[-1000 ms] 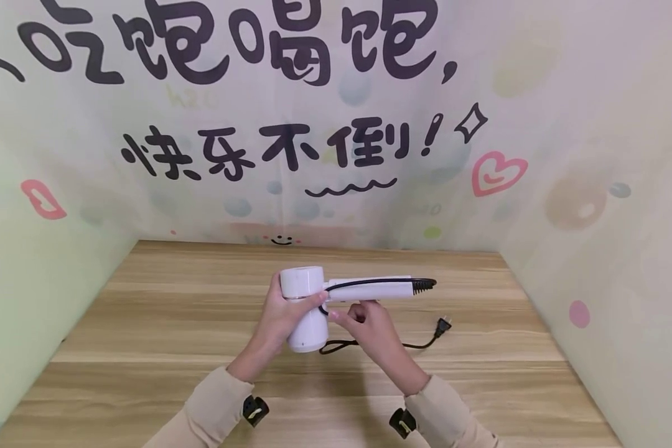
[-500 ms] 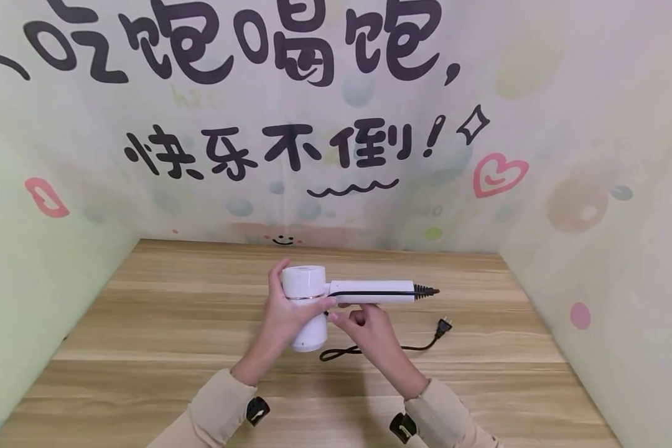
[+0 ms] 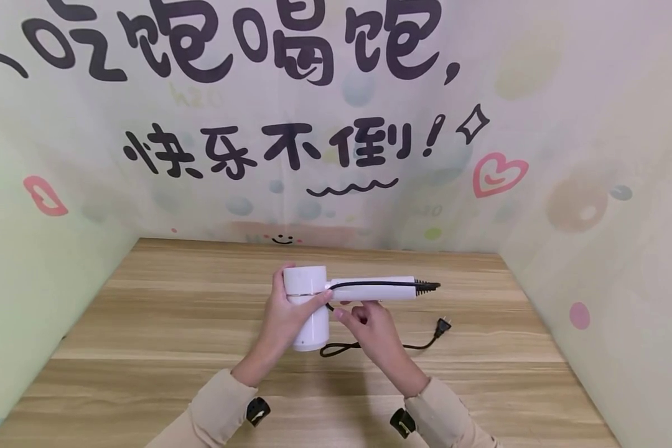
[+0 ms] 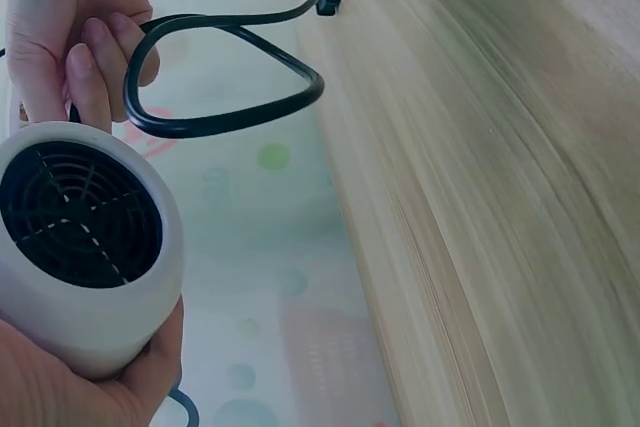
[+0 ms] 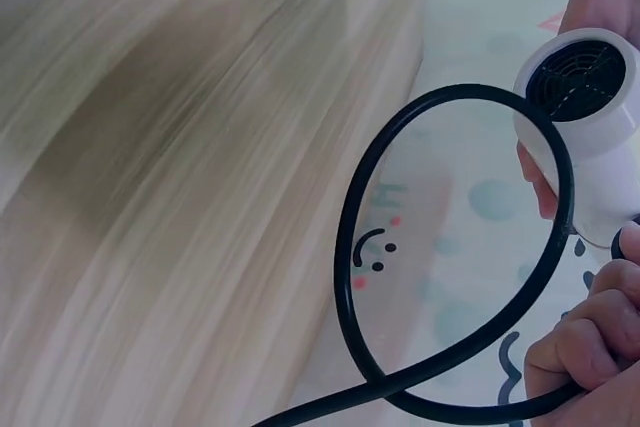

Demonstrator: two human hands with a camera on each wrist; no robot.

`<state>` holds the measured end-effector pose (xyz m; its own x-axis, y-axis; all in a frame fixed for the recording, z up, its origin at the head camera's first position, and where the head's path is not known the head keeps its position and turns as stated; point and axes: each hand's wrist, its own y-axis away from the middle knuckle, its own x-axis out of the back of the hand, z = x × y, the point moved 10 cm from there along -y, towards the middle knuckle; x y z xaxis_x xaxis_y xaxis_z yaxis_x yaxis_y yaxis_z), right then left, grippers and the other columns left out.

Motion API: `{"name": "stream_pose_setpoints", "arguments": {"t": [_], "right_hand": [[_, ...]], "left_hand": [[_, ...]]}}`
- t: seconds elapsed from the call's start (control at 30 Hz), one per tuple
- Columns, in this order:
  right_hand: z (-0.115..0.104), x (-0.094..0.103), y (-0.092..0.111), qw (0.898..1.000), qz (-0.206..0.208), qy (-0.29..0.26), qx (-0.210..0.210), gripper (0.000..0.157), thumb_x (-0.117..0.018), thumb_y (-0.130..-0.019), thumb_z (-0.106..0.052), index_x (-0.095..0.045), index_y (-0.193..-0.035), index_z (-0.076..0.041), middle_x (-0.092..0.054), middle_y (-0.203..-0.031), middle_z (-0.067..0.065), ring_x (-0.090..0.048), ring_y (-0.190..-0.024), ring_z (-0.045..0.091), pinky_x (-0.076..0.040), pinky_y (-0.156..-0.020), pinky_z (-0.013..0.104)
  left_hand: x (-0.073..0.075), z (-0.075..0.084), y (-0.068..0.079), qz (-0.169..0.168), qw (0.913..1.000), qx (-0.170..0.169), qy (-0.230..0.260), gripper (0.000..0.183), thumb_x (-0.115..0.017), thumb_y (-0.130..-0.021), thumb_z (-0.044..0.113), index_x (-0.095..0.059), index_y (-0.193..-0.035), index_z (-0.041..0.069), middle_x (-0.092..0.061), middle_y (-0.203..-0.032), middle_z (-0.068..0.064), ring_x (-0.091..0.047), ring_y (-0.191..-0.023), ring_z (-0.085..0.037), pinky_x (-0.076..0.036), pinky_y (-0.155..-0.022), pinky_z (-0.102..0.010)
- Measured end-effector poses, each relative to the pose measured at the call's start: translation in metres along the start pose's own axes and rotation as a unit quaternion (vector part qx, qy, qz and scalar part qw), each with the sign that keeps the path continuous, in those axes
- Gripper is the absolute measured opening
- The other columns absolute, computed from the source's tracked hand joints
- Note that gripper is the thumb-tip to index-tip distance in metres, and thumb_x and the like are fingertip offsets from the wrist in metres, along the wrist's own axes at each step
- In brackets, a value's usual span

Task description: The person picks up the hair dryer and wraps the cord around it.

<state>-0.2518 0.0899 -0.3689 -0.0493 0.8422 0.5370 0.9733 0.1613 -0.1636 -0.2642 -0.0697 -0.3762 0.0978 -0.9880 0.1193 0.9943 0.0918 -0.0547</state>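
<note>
A wood-grain table [image 3: 481,379] stretched beneath both hands, and the white hair dryer [image 3: 312,323] was held above it, its barrel clasped in the left hand [image 3: 282,318], the thumb reaching toward the handle joint. The handle [image 3: 383,292] extended to the right of that grip. The smooth shell looked rigid and fairly light, though apt to slip under a loose palm and likely to crack if dropped; the barrel near the joint seemed the surest hold, since the handle's reach could make it twist. Just under the handle, the right hand [image 3: 376,330] had its fingers curled round the black power cord [image 5: 343,247], which looped out past them and looked springy rather than limp, best pinched near the handle. The intake grille [image 4: 80,215] sat beside the left hand, better left unpressed. Beyond the right hand was the two-pin plug [image 3: 442,326].
</note>
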Motion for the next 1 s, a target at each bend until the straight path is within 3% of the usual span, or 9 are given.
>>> {"name": "stream_pose_setpoints", "arguments": {"t": [0.13, 0.27, 0.43, 0.53, 0.73, 0.8, 0.83, 0.97, 1.0], "right_hand": [[-0.001, 0.005, 0.0, 0.999, 0.017, 0.045, 0.007, 0.022, -0.065, -0.086, -0.025, -0.058, -0.082, -0.005, -0.031, -0.049, -0.006, -0.026, -0.044, 0.003, -0.022, -0.042, 0.019], [-0.002, 0.011, 0.0, 0.995, 0.041, 0.091, 0.018, 0.043, -0.066, -0.085, -0.026, -0.038, -0.057, -0.01, -0.03, -0.051, -0.007, -0.028, -0.047, 0.005, -0.024, -0.045, 0.019], [-0.011, 0.015, 0.001, 0.985, 0.062, 0.123, 0.105, 0.028, -0.067, -0.085, -0.024, -0.051, -0.064, -0.012, -0.039, -0.055, -0.008, -0.034, -0.049, 0.003, -0.03, -0.045, 0.019], [-0.025, 0.017, 0.005, 0.96, 0.074, 0.164, 0.215, 0.008, -0.069, -0.082, -0.018, -0.066, -0.086, -0.012, -0.059, -0.07, -0.004, -0.054, -0.064, 0.005, -0.046, -0.058, 0.022], [-0.038, 0.017, 0.018, 0.887, 0.074, 0.283, 0.357, 0.03, -0.05, -0.094, -0.03, -0.065, -0.11, -0.008, -0.067, -0.099, 0.004, -0.063, -0.095, 0.017, -0.051, -0.081, 0.031], [-0.041, 0.014, 0.024, 0.852, 0.075, 0.345, 0.387, 0.041, -0.035, -0.099, -0.035, -0.06, -0.116, -0.007, -0.065, -0.105, 0.005, -0.061, -0.101, 0.016, -0.049, -0.087, 0.029], [-0.041, 0.01, 0.027, 0.816, 0.077, 0.41, 0.4, 0.045, -0.027, -0.101, -0.032, -0.055, -0.123, -0.005, -0.062, -0.113, 0.004, -0.058, -0.106, 0.014, -0.046, -0.092, 0.028], [-0.041, -0.003, 0.039, 0.612, 0.116, 0.642, 0.447, 0.036, -0.019, -0.103, -0.014, -0.044, -0.126, -0.001, -0.051, -0.102, 0.004, -0.047, -0.091, 0.012, -0.038, -0.086, 0.023], [-0.043, -0.003, 0.041, 0.589, 0.119, 0.657, 0.456, 0.032, -0.022, -0.102, -0.011, -0.047, -0.119, -0.001, -0.049, -0.095, 0.003, -0.044, -0.083, 0.01, -0.038, -0.079, 0.022]], "left_hand": [[-0.002, 0.0, 0.001, -0.011, 0.9999, -0.002, 0.002, 0.083, -0.078, -0.074, 0.027, -0.027, -0.139, 0.019, -0.054, -0.112, -0.015, -0.059, -0.091, -0.027, -0.052, -0.073, -0.035], [-0.005, -0.001, 0.002, -0.023, 0.9997, 0.0, 0.002, 0.084, -0.077, -0.075, 0.026, -0.025, -0.141, 0.019, -0.055, -0.112, -0.017, -0.06, -0.09, -0.027, -0.053, -0.072, -0.035], [-0.005, -0.003, 0.002, -0.037, 0.9992, 0.009, 0.01, 0.082, -0.076, -0.075, 0.024, -0.027, -0.141, 0.018, -0.054, -0.114, -0.018, -0.061, -0.091, -0.028, -0.054, -0.071, -0.036], [-0.005, -0.004, 0.002, -0.046, 0.9987, 0.015, 0.017, 0.076, -0.076, -0.075, 0.021, -0.033, -0.137, 0.015, -0.054, -0.112, -0.017, -0.06, -0.09, -0.026, -0.054, -0.07, -0.036], [-0.012, -0.008, 0.005, -0.08, 0.9953, 0.038, 0.04, 0.065, -0.075, -0.075, 0.018, -0.04, -0.128, 0.008, -0.055, -0.107, -0.018, -0.061, -0.084, -0.021, -0.053, -0.068, -0.034], [-0.013, -0.01, 0.005, -0.088, 0.9942, 0.046, 0.042, 0.065, -0.075, -0.075, 0.018, -0.04, -0.129, 0.009, -0.055, -0.107, -0.018, -0.061, -0.083, -0.022, -0.054, -0.067, -0.035], [-0.014, -0.01, 0.005, -0.091, 0.9939, 0.047, 0.041, 0.065, -0.075, -0.075, 0.018, -0.04, -0.129, 0.009, -0.055, -0.107, -0.018, -0.061, -0.083, -0.022, -0.054, -0.067, -0.036], [-0.016, -0.008, 0.005, -0.11, 0.992, 0.048, 0.038, 0.067, -0.075, -0.074, 0.019, -0.039, -0.13, 0.01, -0.056, -0.106, -0.019, -0.062, -0.081, -0.023, -0.055, -0.064, -0.038], [-0.016, -0.008, 0.005, -0.116, 0.9913, 0.049, 0.038, 0.066, -0.075, -0.074, 0.019, -0.039, -0.129, 0.01, -0.056, -0.105, -0.019, -0.062, -0.08, -0.023, -0.055, -0.063, -0.038]]}}
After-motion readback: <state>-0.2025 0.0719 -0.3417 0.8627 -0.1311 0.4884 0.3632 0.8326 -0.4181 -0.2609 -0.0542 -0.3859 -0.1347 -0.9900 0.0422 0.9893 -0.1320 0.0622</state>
